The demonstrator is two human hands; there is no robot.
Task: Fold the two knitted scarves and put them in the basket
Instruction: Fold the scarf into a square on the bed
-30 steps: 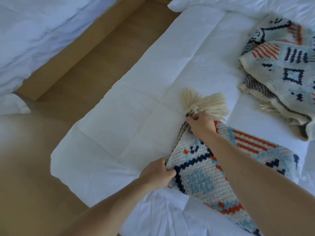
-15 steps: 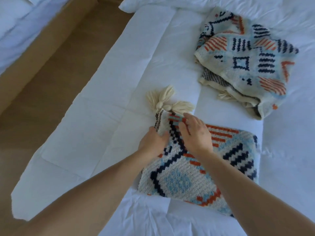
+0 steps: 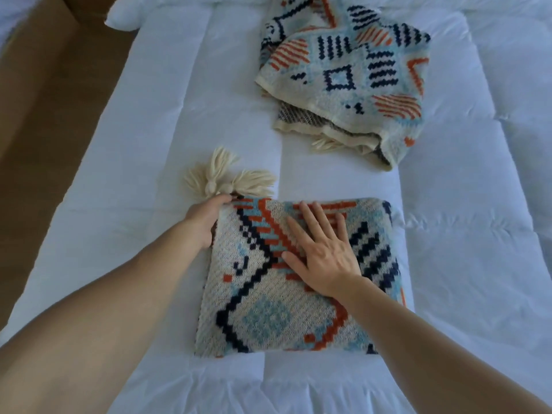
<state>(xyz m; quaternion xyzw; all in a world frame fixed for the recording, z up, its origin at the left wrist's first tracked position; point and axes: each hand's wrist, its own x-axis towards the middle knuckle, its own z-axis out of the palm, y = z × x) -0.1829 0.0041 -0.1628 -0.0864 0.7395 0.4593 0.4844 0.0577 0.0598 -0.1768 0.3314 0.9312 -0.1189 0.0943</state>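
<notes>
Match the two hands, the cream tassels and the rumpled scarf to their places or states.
1 right hand
2 left hand
3 cream yarn tassels
4 rumpled patterned knitted scarf

A grips the left edge of the folded patterned knitted scarf
B bunched farther up the white quilt
C flat on the folded scarf
D poke out at the folded scarf's far left corner

Pairs: 1-C, 2-A, 3-D, 4-B

From the folded scarf [image 3: 268, 294]: bare duvet [image 3: 143, 150] at nine o'clock, out to the bed edge and the wooden floor [image 3: 44, 100]. Hemmed at eleven by tassels [image 3: 221, 177], just beside the left hand [image 3: 203, 219] holding that corner. At one o'clock, a strip of bare quilt, then the crumpled scarf [image 3: 343, 76]. Open quilt at three. Top face covered by the flat right hand [image 3: 322, 252].
</notes>
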